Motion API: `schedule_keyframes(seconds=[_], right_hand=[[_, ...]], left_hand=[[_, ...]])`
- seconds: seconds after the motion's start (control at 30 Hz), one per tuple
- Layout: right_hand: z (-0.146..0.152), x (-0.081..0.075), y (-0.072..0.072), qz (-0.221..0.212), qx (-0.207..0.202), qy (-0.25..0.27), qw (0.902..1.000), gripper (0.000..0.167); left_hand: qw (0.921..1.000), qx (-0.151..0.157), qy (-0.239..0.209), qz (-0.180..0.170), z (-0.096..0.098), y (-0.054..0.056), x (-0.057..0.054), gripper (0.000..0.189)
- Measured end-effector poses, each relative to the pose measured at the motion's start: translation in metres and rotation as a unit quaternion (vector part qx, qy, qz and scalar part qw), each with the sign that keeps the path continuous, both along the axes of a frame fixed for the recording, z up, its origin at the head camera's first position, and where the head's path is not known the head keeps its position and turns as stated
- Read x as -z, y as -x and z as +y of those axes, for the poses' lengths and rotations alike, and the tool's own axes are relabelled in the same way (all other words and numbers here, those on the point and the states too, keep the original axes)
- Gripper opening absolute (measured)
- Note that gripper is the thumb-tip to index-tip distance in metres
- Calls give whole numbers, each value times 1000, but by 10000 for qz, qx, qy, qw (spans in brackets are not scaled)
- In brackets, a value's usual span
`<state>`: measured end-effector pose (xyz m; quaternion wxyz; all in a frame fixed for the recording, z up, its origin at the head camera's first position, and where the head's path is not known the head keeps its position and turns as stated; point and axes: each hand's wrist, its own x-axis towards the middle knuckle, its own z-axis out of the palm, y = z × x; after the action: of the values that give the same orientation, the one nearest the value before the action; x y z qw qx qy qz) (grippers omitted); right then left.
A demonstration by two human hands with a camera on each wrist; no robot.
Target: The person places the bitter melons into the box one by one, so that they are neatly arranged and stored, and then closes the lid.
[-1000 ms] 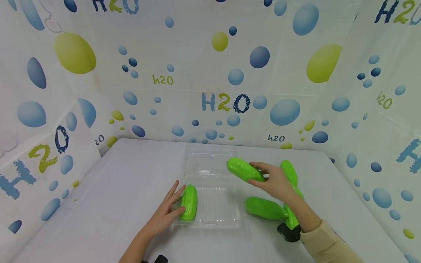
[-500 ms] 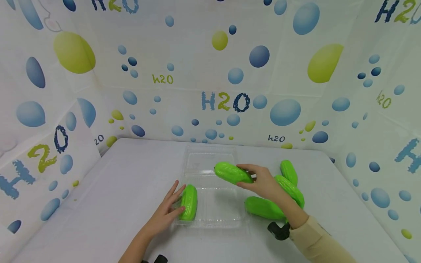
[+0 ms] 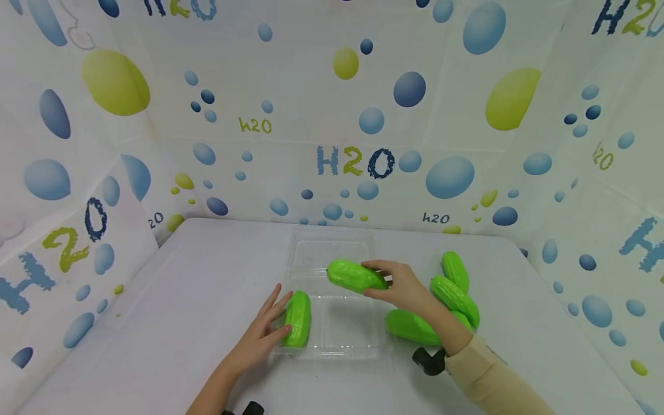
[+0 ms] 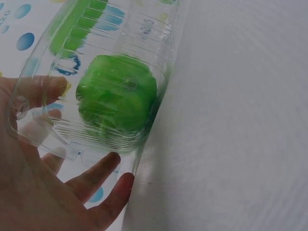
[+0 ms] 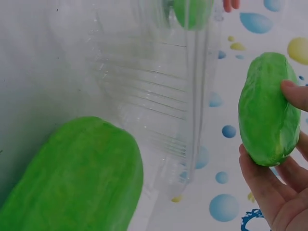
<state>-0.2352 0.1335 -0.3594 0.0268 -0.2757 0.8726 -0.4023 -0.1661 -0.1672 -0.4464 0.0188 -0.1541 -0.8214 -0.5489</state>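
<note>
A clear plastic clamshell container (image 3: 344,325) lies with its lid (image 3: 332,251) folded back, away from me. One green cucumber (image 3: 298,319) lies along its left wall. My left hand (image 3: 267,328) touches that side with fingers extended and spread; in the left wrist view the thumb (image 4: 55,91) reaches over the rim and other fingers lie near the outer wall. Above the container, my right hand (image 3: 402,285) holds another cucumber (image 3: 355,276) by its right end, between thumb and fingers. The right wrist view shows this cucumber (image 5: 267,110) raised clear of the container wall.
Several more cucumbers (image 3: 456,300) lie in a loose group to the right of the container, partly behind the right forearm. White cloth covers the table (image 3: 207,276). A bubble-printed curtain (image 3: 290,86) surrounds it at the back and sides.
My right hand has moved left with its cucumber, from beside the container to above it. More of the cucumbers on the right have come into sight. The left hand stays in place.
</note>
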Motion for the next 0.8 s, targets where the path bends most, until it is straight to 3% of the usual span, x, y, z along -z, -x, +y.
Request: schedule_keyframes(seconds=[0.4, 0.8], right_hand=[[-6, 14, 10, -55, -435, -147, 9989, 52], [-14, 28, 20, -13, -466, -532, 9975, 51]], left_hand=[[10000, 23, -24, -51, 1, 0, -1, 58], [10000, -7, 7, -63, 1, 0, -1, 59]])
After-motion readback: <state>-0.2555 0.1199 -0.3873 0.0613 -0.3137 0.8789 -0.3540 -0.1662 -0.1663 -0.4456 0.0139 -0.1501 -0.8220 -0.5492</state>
